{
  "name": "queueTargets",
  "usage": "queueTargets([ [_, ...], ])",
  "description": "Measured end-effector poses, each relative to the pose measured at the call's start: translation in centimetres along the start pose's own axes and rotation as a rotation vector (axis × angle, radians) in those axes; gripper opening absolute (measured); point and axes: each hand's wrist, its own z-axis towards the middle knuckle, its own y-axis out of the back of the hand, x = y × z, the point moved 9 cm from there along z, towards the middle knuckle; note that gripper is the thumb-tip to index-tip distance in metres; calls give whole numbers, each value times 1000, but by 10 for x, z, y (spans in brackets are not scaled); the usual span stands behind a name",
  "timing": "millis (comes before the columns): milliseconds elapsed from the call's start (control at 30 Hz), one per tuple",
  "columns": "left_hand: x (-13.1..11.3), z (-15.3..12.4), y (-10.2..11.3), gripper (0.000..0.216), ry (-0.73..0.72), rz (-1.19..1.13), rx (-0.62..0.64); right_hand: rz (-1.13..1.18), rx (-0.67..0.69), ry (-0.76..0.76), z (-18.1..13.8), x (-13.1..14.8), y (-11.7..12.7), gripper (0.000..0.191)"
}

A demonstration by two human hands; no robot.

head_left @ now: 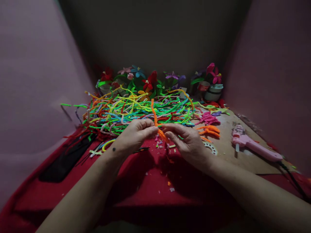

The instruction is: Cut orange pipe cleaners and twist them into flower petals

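Note:
Both hands meet over a red cloth (145, 187). An orange pipe cleaner (154, 114) is pinched between my left hand (136, 134) and my right hand (187, 140). One end stands upward from the left fingertips. The bent lower part runs down to the right fingers. Just behind the hands lies a big tangled heap of coloured pipe cleaners (136, 110), mostly green, yellow and orange.
Finished pipe-cleaner flowers (148, 81) stand in pots along the back. Orange (209, 130) and pink (207, 118) shaped pieces lie on a board at right, beside a pink glue gun (252, 145) with a black cord. Small jars (213, 92) at back right. A black bundle (65, 160) at left.

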Motion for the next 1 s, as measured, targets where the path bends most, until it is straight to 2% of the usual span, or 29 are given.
queueTargets([
  [67,-3,-1,-6,25,-25,52,67,-178,-67,238,-1,20,6,31],
  [133,-5,-4,-14,21,-47,89,148,-370,-83,410,-4,33,5,33],
  [233,-7,-7,-19,19,-58,110,192,-592,-40,493,-5,36,-2,23],
  [300,-7,-7,-18,22,-52,134,172,-642,-28,484,-6,36,-4,16],
  [367,-8,-6,-14,24,-60,145,119,-583,-24,368,-3,31,-1,17],
  [400,-8,-5,-12,23,-67,141,89,-494,-17,253,-1,24,1,18],
  [533,-8,-2,-9,20,-117,135,11,132,102,-347,-5,-21,-8,18],
  [600,-9,-2,-9,19,-142,158,-11,356,147,-502,-9,-31,-17,19],
  [667,-10,-2,-8,19,-147,180,-28,425,178,-562,-10,-34,-21,20],
  [867,-21,-4,0,17,-220,309,-131,418,218,-629,-11,-37,-25,21],
  [1000,-13,-2,-6,18,-140,200,-37,476,184,-633,-11,-38,-26,22],
])
